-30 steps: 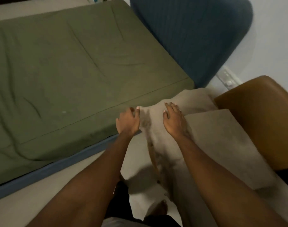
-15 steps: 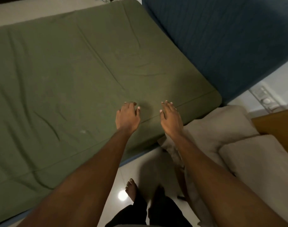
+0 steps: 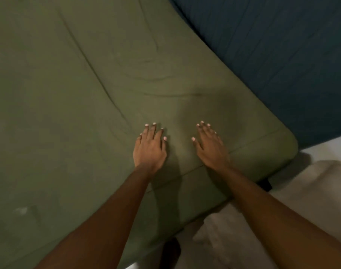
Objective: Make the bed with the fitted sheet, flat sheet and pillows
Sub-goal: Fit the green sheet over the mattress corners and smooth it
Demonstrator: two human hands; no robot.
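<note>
An olive-green fitted sheet (image 3: 88, 94) covers the mattress and fills most of the head view, with a few creases across it. My left hand (image 3: 149, 147) lies flat on the sheet near the mattress's near right corner, fingers spread and holding nothing. My right hand (image 3: 210, 147) rests palm-down on the sheet just to the right, fingers apart and also empty. A pale beige cloth pile (image 3: 301, 200), sheet or pillows, lies on the floor at the lower right, beside the mattress corner.
A dark blue padded headboard (image 3: 272, 45) stands along the mattress's far right side. A strip of white wall or floor (image 3: 330, 144) shows at the right edge. My foot (image 3: 171, 249) stands on the floor by the mattress's near edge.
Both hands let go of the beige cloth and moved forward onto the green sheet. The view has come closer to the mattress corner, and the beige pile now sits at the lower right.
</note>
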